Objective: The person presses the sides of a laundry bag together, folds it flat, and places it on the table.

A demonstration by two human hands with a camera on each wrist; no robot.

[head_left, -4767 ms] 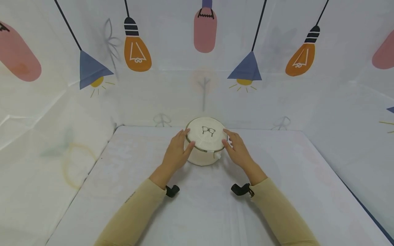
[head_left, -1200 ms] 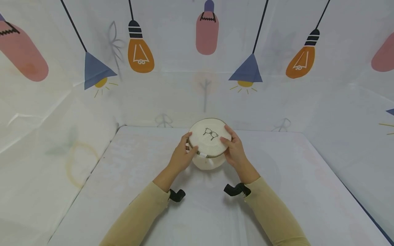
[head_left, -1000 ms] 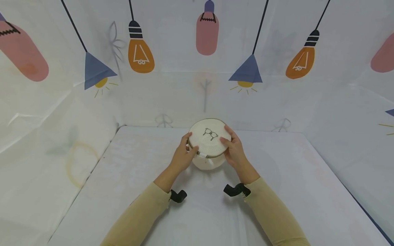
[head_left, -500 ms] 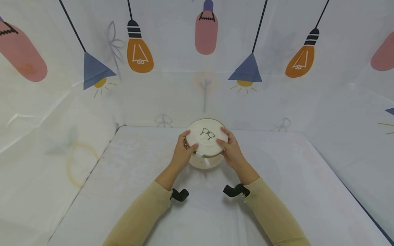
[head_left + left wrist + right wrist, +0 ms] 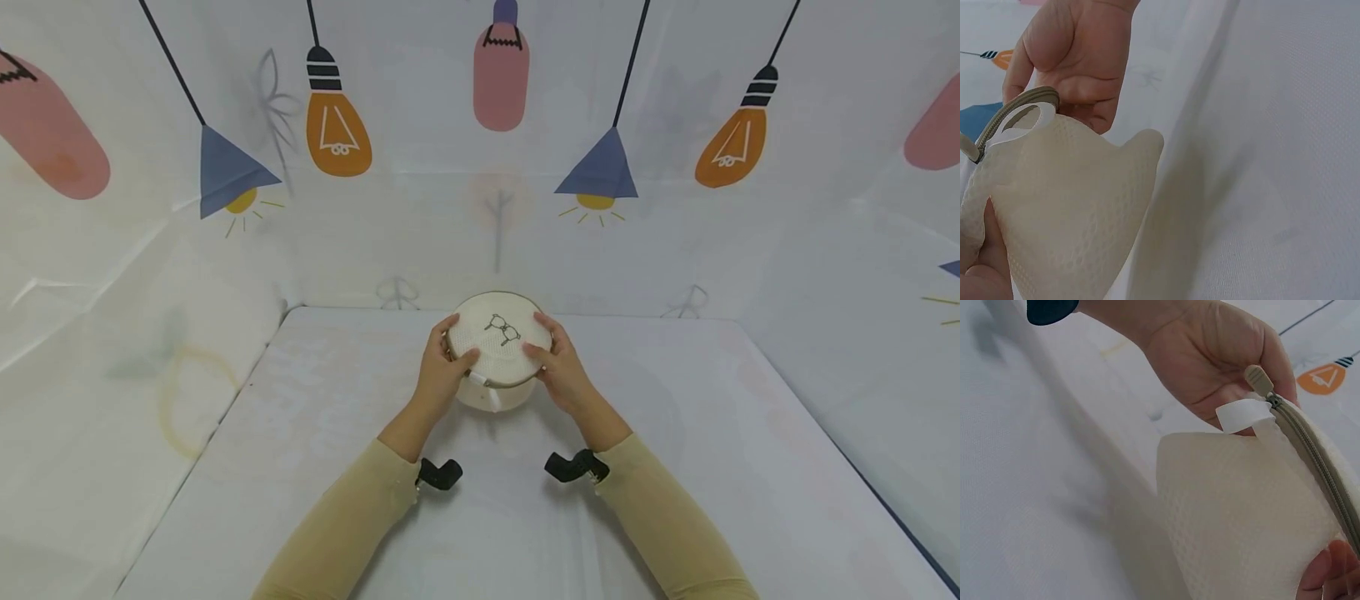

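In the head view a round cream mesh laundry bag (image 5: 491, 354), with line-drawn glasses on its top, is between my hands. My left hand (image 5: 441, 367) grips its left rim, thumb on top and fingers down the side. On the right rim, my right hand (image 5: 564, 367) holds it the same way. An olive zip (image 5: 1313, 450) runs round the rim; the right wrist view shows its puller (image 5: 1259, 380) beside a white tab (image 5: 1244, 416). In the left wrist view the mesh side (image 5: 1079, 200) sags into a soft, bulging shape. Some fingertips are hidden behind the bag.
The bag is near the far edge of a white-covered table (image 5: 502, 517). Behind it and to both sides hang white sheets (image 5: 427, 233) printed with lamps and bulbs. Black camera mounts (image 5: 441, 473) stick out from both wrists.
Hands once spread beside the bag now grip its rim. The bag has turned clockwise, its tab shifting from front right to front left. Over the last second it has moved slightly left.
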